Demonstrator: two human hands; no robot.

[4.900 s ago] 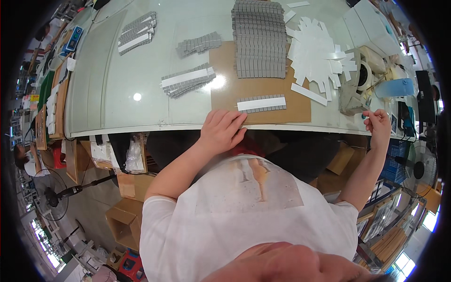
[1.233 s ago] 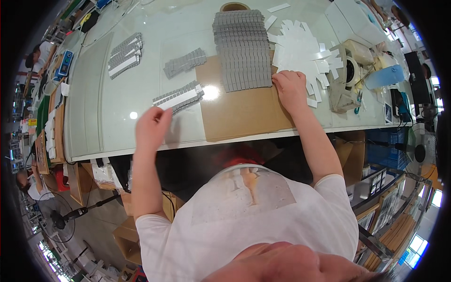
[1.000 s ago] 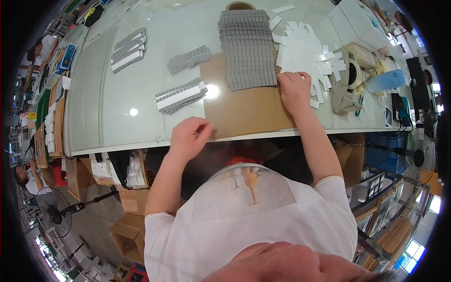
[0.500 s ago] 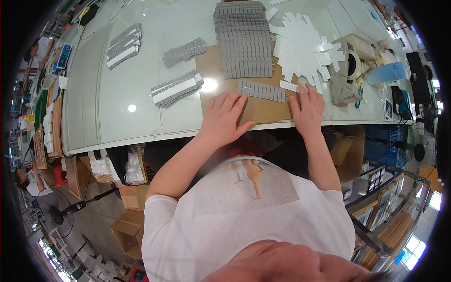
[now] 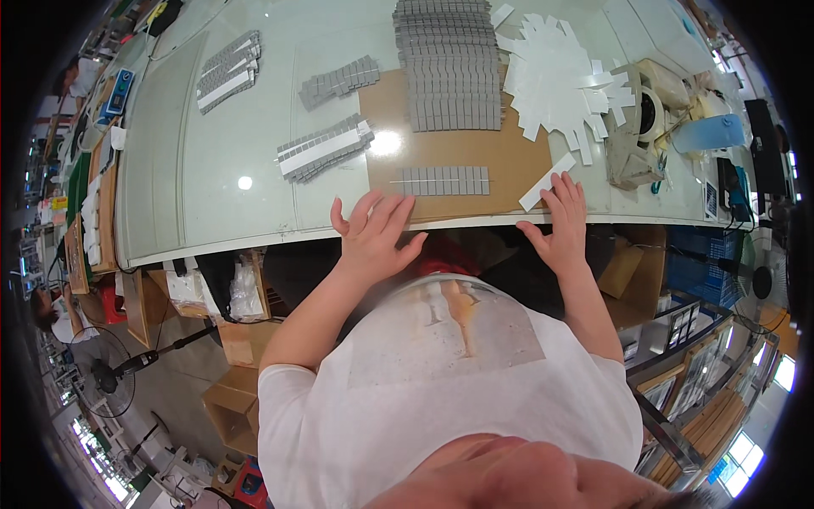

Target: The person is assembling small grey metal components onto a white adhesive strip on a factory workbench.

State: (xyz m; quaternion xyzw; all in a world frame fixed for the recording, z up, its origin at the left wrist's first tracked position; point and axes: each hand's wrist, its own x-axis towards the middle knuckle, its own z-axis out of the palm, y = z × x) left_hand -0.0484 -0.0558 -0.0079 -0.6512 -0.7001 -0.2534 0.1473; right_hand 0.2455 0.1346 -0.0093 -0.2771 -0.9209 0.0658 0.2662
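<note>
A grey strip of small rectangular segments (image 5: pixel 445 181) lies level across the brown board (image 5: pixel 530 144), with a thin line along its middle. By its left end is my left hand (image 5: pixel 375 233), open, fingers stretched over the near table edge. My right hand (image 5: pixel 561 222) is open too, its fingertips at a plain white strip (image 5: pixel 546 182) lying aslant on the board's right side. Beyond them, rows of similar grey segmented strips (image 5: pixel 452 81) are stacked and overlapping. A fanned pile of white strips (image 5: pixel 549 81) lies at the far right.
Left of the board are grey stacks, one topped with a white strip (image 5: pixel 325 149), another without (image 5: pixel 341 82), and a third farther left (image 5: pixel 229 72). At the right stand a tape dispenser (image 5: pixel 632 140) and a blue bottle (image 5: pixel 708 133). The table's edge (image 5: pixel 280 239) runs before me.
The single grey strip has shifted left and nearer and now lies level. The white strip has come nearer and turned aslant under my right fingertips. My left hand has drawn left and back.
</note>
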